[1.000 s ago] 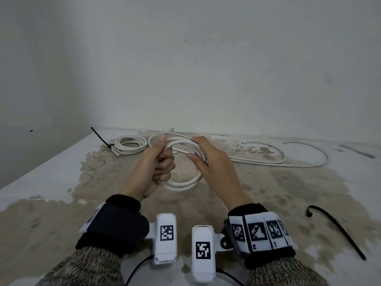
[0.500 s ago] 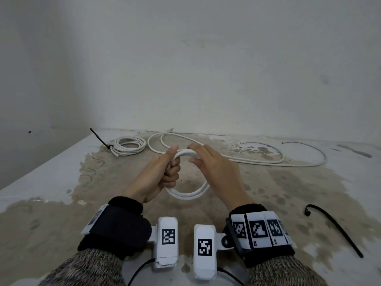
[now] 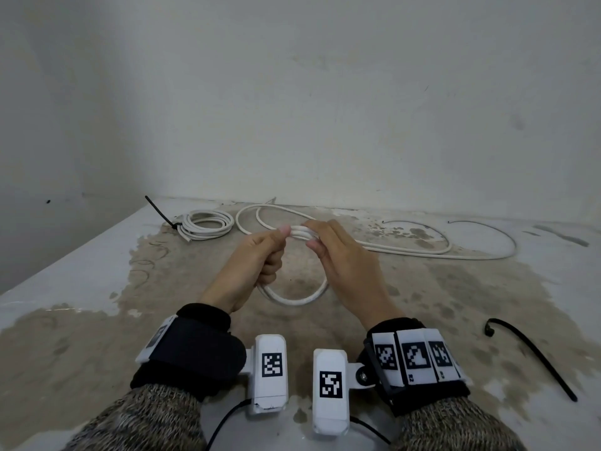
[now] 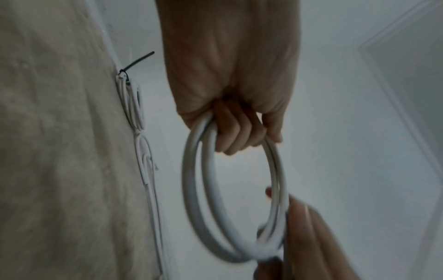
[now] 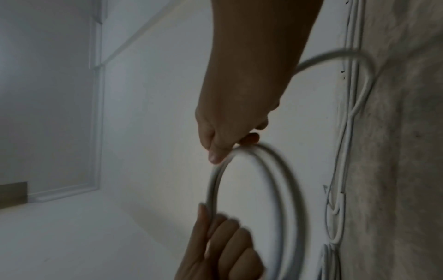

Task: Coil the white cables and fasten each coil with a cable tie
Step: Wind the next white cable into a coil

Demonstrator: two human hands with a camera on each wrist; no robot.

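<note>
I've got the coil (image 3: pixel 294 296) up off the table (image 3: pixel 81 265), held between both hands over the middle of the stained patch. My left hand (image 3: pixel 257 258) is fisted round the turns at the coil's top left, thumb laid along the strands. My right hand (image 3: pixel 341 255) pinches the same bunch just beside it, thumb under and fingers over, where the loose cable (image 3: pixel 422 252) feeds in from the far right. The left wrist view shows at least two turns lying side by side through the fist.

The cable looks light and fairly springy to me: the turns hold a round hoop and don't sag, so I expect them to fan apart if I slacken. The jacket seems smooth, so a pinch could slide; I'd rather wrap fingers right round the whole bunch. The best hold is where all the strands cross, at the top, leaving the lower arc free.

A long tail lies curved across the far right of the table, so coiling isn't finished. A black tie (image 3: pixel 533 356) waits near right, well apart from my hands. At far left a finished coil (image 3: pixel 205 224) sits already cinched with its own tie (image 3: pixel 161 213).
</note>
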